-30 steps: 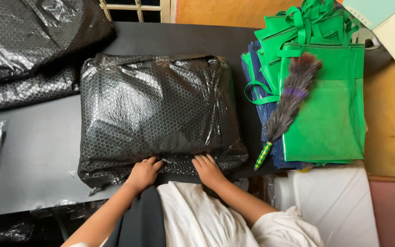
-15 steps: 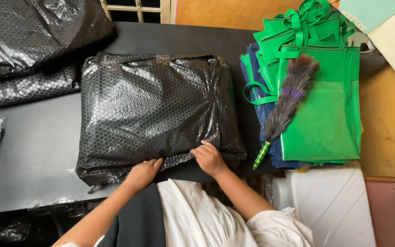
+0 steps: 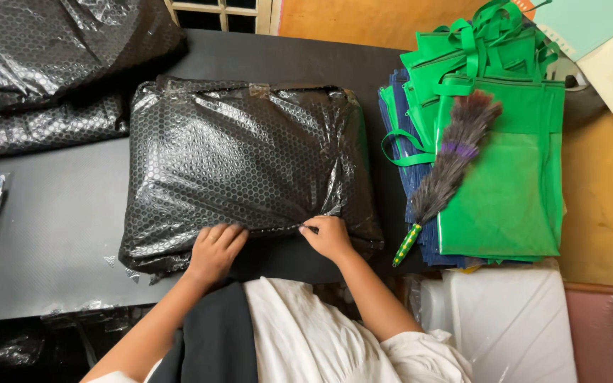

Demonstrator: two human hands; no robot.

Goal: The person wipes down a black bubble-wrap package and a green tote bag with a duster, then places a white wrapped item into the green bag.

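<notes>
A small packing workroom or shop back room: a dark surface (image 3: pixel 58 213) carries bubble-wrapped parcels (image 3: pixel 250 163), stacked green tote bags (image 3: pixel 498 163) and a feather duster (image 3: pixel 448 170).

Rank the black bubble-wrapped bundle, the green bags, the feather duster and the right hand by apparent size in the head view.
Largest to smallest:
1. Bundle
2. Green bags, a stack, clearly smaller than the bundle
3. Duster
4. Right hand, slightly nearer the camera, yet smallest
</notes>
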